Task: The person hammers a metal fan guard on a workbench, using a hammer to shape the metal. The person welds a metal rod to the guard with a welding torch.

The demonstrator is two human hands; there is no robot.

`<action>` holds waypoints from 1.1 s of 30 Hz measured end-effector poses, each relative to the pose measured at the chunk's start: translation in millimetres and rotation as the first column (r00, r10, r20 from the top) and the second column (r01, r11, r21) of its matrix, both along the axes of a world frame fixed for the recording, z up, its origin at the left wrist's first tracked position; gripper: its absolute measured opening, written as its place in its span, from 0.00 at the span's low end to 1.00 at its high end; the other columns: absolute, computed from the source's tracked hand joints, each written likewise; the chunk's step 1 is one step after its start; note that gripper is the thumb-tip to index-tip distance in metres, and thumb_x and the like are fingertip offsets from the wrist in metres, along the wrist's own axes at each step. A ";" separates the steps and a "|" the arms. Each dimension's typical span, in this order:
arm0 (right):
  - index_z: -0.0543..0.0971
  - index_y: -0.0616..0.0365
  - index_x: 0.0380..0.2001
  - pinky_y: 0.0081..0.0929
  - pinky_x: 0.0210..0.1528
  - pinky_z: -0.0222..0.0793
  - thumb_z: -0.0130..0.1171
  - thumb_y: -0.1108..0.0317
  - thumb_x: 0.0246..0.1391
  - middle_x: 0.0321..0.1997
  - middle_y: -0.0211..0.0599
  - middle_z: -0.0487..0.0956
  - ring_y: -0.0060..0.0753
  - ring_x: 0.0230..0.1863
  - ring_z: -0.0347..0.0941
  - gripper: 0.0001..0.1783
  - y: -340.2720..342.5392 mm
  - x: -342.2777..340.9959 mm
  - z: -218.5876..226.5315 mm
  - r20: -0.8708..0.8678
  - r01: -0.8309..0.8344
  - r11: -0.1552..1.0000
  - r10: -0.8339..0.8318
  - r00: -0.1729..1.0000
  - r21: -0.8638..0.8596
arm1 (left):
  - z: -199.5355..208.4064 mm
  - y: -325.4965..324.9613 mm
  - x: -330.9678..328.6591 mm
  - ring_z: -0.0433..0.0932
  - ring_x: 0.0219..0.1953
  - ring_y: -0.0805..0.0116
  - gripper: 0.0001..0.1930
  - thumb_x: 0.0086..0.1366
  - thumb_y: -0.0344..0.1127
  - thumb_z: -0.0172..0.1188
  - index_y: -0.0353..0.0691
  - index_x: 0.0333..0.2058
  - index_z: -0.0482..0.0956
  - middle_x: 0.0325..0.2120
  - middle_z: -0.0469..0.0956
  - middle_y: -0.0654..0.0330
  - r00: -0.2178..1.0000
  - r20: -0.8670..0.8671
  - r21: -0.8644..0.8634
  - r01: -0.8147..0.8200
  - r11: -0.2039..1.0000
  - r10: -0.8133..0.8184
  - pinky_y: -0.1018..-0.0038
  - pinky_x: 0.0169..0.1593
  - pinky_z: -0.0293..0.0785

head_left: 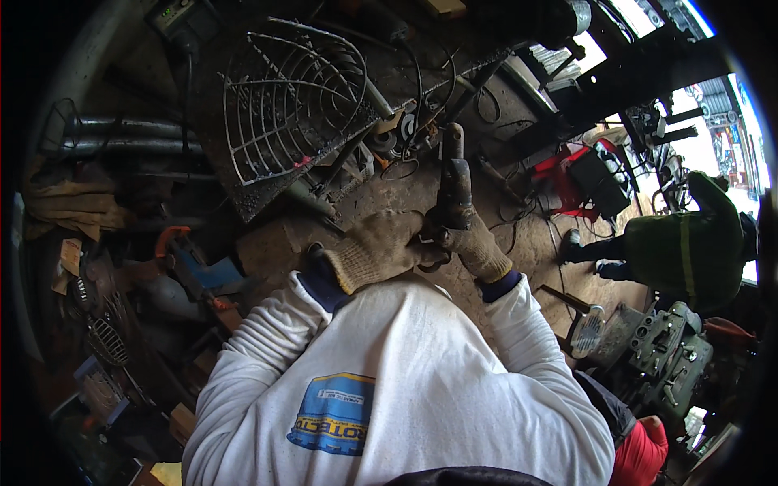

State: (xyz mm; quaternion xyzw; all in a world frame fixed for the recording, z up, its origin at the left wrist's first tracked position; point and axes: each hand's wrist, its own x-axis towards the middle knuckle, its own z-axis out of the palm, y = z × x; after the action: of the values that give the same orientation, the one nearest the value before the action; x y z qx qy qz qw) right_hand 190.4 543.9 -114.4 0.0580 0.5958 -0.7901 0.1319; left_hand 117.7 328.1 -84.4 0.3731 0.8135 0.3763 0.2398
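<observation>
Both my hands wear knitted work gloves and are together in front of my chest. In my right hand (480,249) is a dark, worn metal rod (455,182), thick at the bottom and narrower toward a rounded end with a hole in it. The rod points away from me. My left hand (379,249) is beside its lower end, with the fingers curled in toward the right glove. A small dark curved piece (438,265) shows by the left fingertips; whether it belongs to the rod I cannot tell.
A steel bench (243,198) bears a round wire guard (267,121) ahead on the left. Cables and metal parts litter the floor. A person in dark green (681,251) is at the right, near a red-and-black machine (596,182). A grey machine (664,348) stands at lower right.
</observation>
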 end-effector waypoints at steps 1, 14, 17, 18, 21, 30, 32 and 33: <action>0.54 0.52 0.74 0.28 0.43 0.77 0.74 0.62 0.47 0.47 0.33 0.75 0.27 0.42 0.75 0.55 4.6 2.5 -5.3 0.041 0.010 0.999 -0.012 0.999 0.049 | 0.5 -2.1 -3.9 0.86 0.34 0.51 0.29 0.63 0.63 0.67 0.37 0.40 0.83 0.28 0.84 0.51 0.999 -0.052 -0.037 -0.010 0.999 0.008 0.60 0.44 0.82; 0.67 0.59 0.66 0.36 0.54 0.74 0.77 0.62 0.42 0.48 0.42 0.81 0.39 0.49 0.78 0.48 52.7 -19.0 25.3 0.028 0.074 0.615 -0.154 0.988 0.785 | -27.6 -54.0 3.0 0.87 0.42 0.56 0.19 0.68 0.44 0.68 0.35 0.49 0.83 0.42 0.86 0.50 0.966 0.007 0.011 -0.259 0.966 0.259 0.68 0.45 0.83; 0.65 0.58 0.64 0.33 0.49 0.76 0.75 0.66 0.43 0.45 0.34 0.77 0.34 0.44 0.76 0.45 61.8 -10.3 3.5 0.016 0.210 0.820 -0.258 0.966 0.533 | -22.5 -64.7 6.2 0.88 0.43 0.57 0.18 0.67 0.42 0.68 0.37 0.49 0.83 0.43 0.86 0.51 0.947 -0.008 0.087 -0.320 0.943 0.322 0.68 0.45 0.83; 0.65 0.58 0.64 0.33 0.49 0.76 0.75 0.66 0.43 0.45 0.34 0.77 0.34 0.44 0.76 0.45 51.8 -10.7 3.4 0.001 0.199 0.837 -0.232 0.973 0.510 | -19.8 -67.9 6.7 0.88 0.43 0.58 0.18 0.67 0.42 0.69 0.37 0.49 0.83 0.43 0.86 0.52 0.951 -0.053 0.147 -0.294 0.944 0.305 0.68 0.45 0.83; 0.65 0.56 0.62 0.30 0.45 0.76 0.72 0.72 0.43 0.43 0.31 0.74 0.29 0.41 0.74 0.42 30.0 1.6 4.3 0.076 0.385 0.917 -0.393 0.916 0.108 | 12.8 -73.1 0.2 0.87 0.38 0.58 0.16 0.67 0.41 0.68 0.37 0.47 0.83 0.36 0.86 0.53 0.962 -0.048 0.168 -0.258 0.951 0.270 0.67 0.41 0.81; 0.66 0.56 0.58 0.34 0.44 0.81 0.67 0.75 0.46 0.43 0.36 0.73 0.33 0.39 0.76 0.35 10.1 44.4 -48.7 0.129 0.403 0.812 -0.493 0.860 0.421 | 61.5 -5.9 -44.7 0.84 0.33 0.66 0.14 0.72 0.44 0.64 0.38 0.42 0.84 0.28 0.83 0.56 0.982 -0.185 0.270 0.011 0.963 0.041 0.71 0.36 0.78; 0.66 0.57 0.58 0.35 0.44 0.82 0.68 0.73 0.47 0.43 0.36 0.74 0.34 0.40 0.76 0.34 12.5 45.4 -44.0 0.146 0.454 0.805 -0.538 0.830 0.382 | 44.4 46.5 -61.5 0.83 0.33 0.69 0.14 0.72 0.45 0.63 0.40 0.42 0.84 0.28 0.83 0.59 0.998 -0.012 0.368 -0.053 0.928 0.061 0.73 0.36 0.79; 0.66 0.57 0.58 0.34 0.44 0.81 0.67 0.73 0.48 0.43 0.36 0.74 0.33 0.40 0.76 0.33 13.7 45.0 -37.8 0.146 0.481 0.790 -0.565 0.812 0.379 | 33.0 76.6 -74.3 0.82 0.31 0.70 0.14 0.72 0.45 0.63 0.40 0.42 0.84 0.28 0.83 0.60 0.994 -0.019 0.416 -0.094 0.905 0.112 0.74 0.36 0.79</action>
State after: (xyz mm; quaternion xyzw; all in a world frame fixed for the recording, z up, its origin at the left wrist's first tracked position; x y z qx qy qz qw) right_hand 235.5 557.6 -152.3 0.3426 0.6556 -0.6722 -0.0306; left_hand 43.4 404.7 -51.4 0.3801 0.7387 0.5441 0.1178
